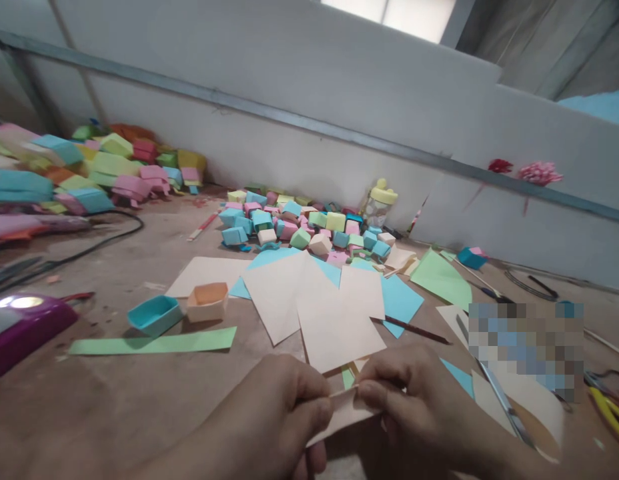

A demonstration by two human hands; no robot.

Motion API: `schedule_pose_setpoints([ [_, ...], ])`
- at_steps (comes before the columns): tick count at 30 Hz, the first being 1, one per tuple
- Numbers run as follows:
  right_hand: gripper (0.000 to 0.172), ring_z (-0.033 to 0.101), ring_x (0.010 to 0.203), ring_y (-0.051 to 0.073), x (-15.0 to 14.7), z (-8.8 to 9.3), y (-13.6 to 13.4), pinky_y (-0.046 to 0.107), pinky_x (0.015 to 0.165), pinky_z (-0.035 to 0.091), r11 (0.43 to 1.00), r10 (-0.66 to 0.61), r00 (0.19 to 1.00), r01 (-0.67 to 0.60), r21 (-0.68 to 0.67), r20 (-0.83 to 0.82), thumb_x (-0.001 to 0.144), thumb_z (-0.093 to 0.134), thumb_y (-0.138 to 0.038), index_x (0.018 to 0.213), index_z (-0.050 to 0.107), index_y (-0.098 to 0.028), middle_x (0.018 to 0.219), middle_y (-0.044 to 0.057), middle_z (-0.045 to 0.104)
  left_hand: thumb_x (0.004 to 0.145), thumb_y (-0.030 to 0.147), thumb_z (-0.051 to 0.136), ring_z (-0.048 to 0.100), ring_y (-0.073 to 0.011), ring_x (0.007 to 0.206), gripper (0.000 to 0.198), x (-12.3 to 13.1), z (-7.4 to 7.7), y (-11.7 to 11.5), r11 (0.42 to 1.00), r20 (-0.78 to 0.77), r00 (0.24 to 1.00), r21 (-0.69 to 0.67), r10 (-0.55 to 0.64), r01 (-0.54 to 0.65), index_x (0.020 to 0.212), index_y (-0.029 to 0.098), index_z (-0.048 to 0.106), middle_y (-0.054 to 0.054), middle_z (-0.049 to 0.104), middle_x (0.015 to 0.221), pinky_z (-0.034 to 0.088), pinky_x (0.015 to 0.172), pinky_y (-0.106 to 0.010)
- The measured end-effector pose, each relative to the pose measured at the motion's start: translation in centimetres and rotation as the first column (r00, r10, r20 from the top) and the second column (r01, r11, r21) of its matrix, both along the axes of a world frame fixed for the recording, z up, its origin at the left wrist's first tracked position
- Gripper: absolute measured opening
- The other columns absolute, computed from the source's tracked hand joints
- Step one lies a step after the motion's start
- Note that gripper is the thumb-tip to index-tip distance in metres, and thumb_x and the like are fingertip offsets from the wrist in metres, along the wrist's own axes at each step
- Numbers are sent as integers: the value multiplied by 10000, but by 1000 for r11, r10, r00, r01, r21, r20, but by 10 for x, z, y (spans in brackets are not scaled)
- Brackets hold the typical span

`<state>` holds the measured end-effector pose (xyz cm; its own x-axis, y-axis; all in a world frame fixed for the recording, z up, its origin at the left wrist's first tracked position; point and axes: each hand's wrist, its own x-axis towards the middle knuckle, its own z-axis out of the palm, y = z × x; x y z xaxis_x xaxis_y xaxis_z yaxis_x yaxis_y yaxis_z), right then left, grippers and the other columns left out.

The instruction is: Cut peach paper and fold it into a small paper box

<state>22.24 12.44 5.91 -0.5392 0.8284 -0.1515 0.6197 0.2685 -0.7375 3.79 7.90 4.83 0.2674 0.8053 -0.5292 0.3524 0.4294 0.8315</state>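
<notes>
Both of my hands grip one small piece of pale peach paper [345,415] low in the middle of the view. My left hand [284,407] pinches its left end between thumb and fingers. At the other end, my right hand [407,390] presses the upper edge between thumb and forefinger. The paper looks bent along that edge, though fingers hide part of it. Just beyond lie overlapping pale paper sheets [334,313] with blue paper [402,303] under them. To the left stand an open blue paper box [155,316] and an open peach paper box [207,303].
A green paper strip [154,341] lies at left, near a purple lamp [29,330]. Many small coloured paper boxes [294,223] are heaped by the wall, with larger folded pieces [114,167] at far left. A metal blade tool [499,387] and yellow-handled pliers [609,413] lie at right.
</notes>
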Motion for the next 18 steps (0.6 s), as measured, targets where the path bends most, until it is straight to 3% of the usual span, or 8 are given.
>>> schedule_pose_setpoints([
  [2,161,497,561,96,-1,1,0,204,500,329,1000,-19,999,18,-12,-44,748,564,-194,597,617,-174,549,-32,557,768,300,478,494,-111,439,261,-2,1,2,999,21,999,-12,-34,34,576,165,592,18,519,459,289,441,-209],
  [4,164,499,526,91,-2,0,1,201,481,336,989,-57,994,42,-145,-97,760,545,-218,624,626,-174,538,-35,548,771,357,492,536,-136,466,284,-4,-1,4,999,53,998,-12,-43,44,590,160,589,1,536,480,318,456,-226],
  [6,151,496,461,81,-3,-4,3,191,444,342,955,-100,987,61,-289,-123,775,518,-239,769,656,-177,515,-55,534,776,405,487,550,-147,481,297,-5,-6,5,1000,74,997,-4,-9,10,645,160,591,-6,552,511,337,464,-239],
  [8,248,494,424,73,-3,-8,5,181,428,355,931,-123,980,59,-359,-157,746,507,-200,959,632,-187,512,-85,523,777,416,487,554,-147,494,282,-5,-10,4,999,91,995,-11,31,-30,731,160,594,-4,571,543,347,470,-240],
  [10,344,488,432,64,-2,-10,5,172,443,364,910,-147,964,44,-413,-221,692,507,-137,1021,587,-199,523,-107,509,775,419,494,548,-133,504,269,-4,-13,2,998,119,991,-31,59,-56,787,165,581,1,585,568,343,478,-229],
  [13,303,471,487,61,-1,-8,2,170,466,339,920,-117,954,-1,-393,-277,672,499,-98,947,578,-197,536,-106,490,727,484,555,520,-117,495,319,-4,-10,0,997,169,985,-75,46,-33,794,173,571,0,600,582,330,473,-218],
  [16,292,423,529,61,-2,-5,-1,175,482,308,950,-77,954,-18,-312,-288,680,513,-86,942,581,-196,547,-107,438,659,521,625,479,-105,474,377,-5,-2,1,995,176,984,-85,-29,45,624,147,593,-29,586,526,290,470,-214],
  [18,347,425,523,64,-3,-5,-3,179,490,318,937,-98,947,-16,-350,-305,684,513,-85,1003,561,-211,552,-113,429,679,507,625,448,-91,468,394,-7,5,2,996,142,989,-76,-44,56,544,139,593,-36,576,509,270,481,-208],
])
